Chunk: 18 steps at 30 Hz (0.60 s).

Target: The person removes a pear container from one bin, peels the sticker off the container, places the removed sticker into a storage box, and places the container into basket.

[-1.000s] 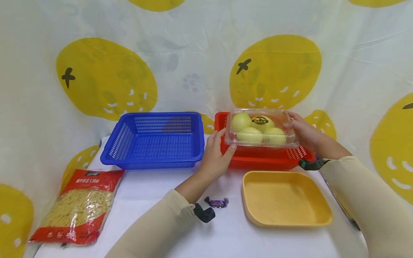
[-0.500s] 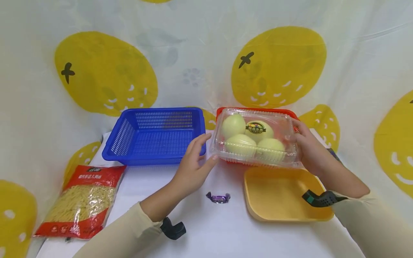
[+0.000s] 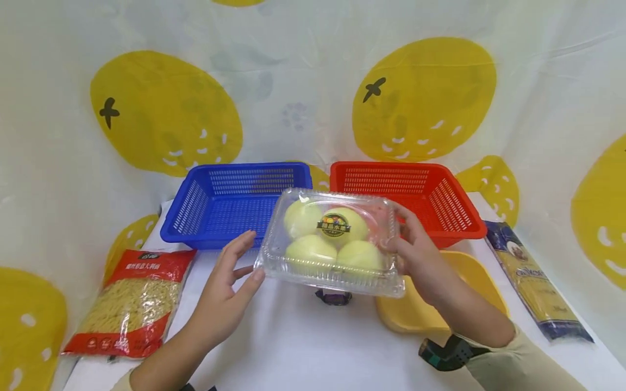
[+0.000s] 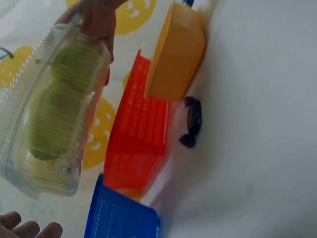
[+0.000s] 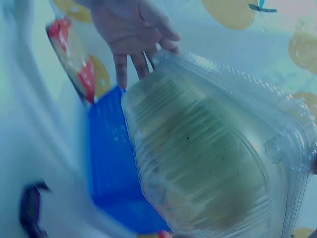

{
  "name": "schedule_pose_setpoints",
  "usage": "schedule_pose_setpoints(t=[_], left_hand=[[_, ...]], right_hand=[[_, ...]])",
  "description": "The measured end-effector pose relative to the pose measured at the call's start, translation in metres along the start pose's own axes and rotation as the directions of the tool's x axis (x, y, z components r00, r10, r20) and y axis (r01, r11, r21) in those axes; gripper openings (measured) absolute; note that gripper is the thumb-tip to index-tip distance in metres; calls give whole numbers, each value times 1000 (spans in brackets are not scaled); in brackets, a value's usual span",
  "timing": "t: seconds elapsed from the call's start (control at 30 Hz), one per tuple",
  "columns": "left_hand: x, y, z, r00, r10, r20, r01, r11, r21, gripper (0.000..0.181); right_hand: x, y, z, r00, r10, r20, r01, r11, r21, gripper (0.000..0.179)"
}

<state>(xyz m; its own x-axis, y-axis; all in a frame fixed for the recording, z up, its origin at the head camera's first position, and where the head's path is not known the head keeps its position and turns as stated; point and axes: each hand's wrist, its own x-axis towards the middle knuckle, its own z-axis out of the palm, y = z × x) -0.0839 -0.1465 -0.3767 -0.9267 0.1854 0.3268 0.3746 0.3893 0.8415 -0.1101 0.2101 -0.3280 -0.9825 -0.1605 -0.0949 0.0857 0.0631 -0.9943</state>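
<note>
A clear plastic clamshell box (image 3: 331,241) with several round, pale yellow-green fruits and a black label is held up over the table in the head view, slightly tilted. My right hand (image 3: 427,260) grips its right end, thumb over the edge. My left hand (image 3: 222,298) is beside the left end with fingers extended, its thumb tip close to the near corner; whether it touches, I cannot tell. Beneath the box, a purple-wrapped candy (image 3: 334,297) is partly hidden. The right wrist view has the left hand (image 5: 136,37) spread behind the box (image 5: 213,148).
A blue basket (image 3: 181,217) and a red basket (image 3: 457,203) stand at the back. An orange tray (image 3: 469,277) is partly behind the right forearm. A red pasta bag (image 3: 132,301) lies at left, a spaghetti pack (image 3: 535,288) at right.
The box has moved from above the red basket toward me and to the left, uncovering that basket. Both hands moved the same way; the left hand's fingers came off the box's side and spread.
</note>
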Motion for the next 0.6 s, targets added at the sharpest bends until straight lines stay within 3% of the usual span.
schedule_pose_setpoints(t=[0.2,0.4,0.6], left_hand=[[-30,-7,-24,997,23,-76,-21,999,25,66],[-51,-13,-39,993,-60,-97,65,996,56,69],[-69,-25,-52,988,-107,-113,114,992,60,72]], right_hand=[[0,14,46,1000,22,-13,-21,999,33,85],[2,29,76,999,31,-24,-29,998,46,90],[5,47,106,999,45,17,-47,995,88,91]])
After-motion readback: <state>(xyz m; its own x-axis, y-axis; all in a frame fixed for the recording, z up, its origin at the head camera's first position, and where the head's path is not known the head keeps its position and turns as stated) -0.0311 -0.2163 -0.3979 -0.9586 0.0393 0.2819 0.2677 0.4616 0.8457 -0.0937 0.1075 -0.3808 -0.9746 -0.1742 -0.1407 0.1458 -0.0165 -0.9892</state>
